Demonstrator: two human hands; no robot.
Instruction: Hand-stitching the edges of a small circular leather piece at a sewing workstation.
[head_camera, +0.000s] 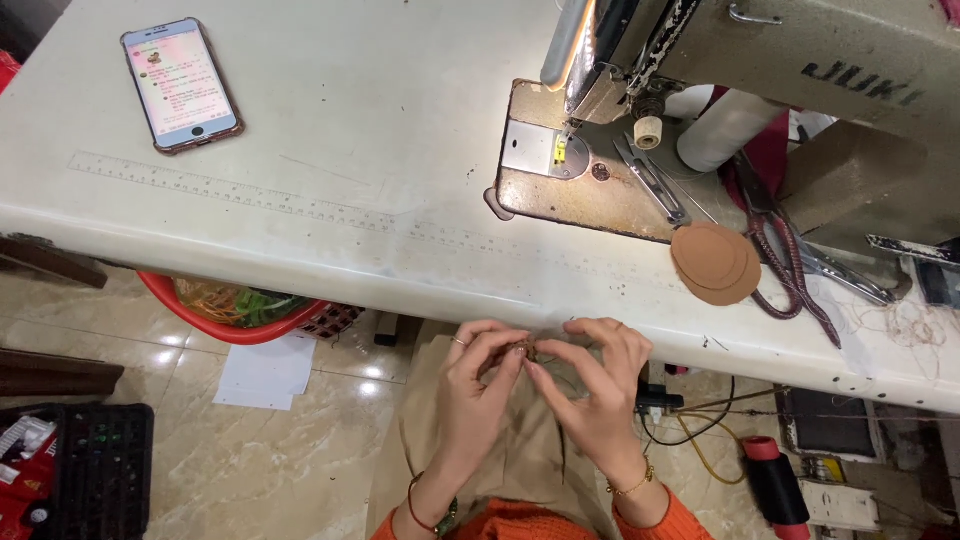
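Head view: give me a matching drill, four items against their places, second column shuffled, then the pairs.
Things:
1. phone
2. brown discs
3. red basket
4. small brown piece

Places:
A. under the table edge, on the floor side
B. pinched between the fingertips of the left hand and right hand
C. far left of the table, screen up
D. on the table by the scissors, right of the machine bed

Pairs: 1-C, 2-D, 3-A, 4-B
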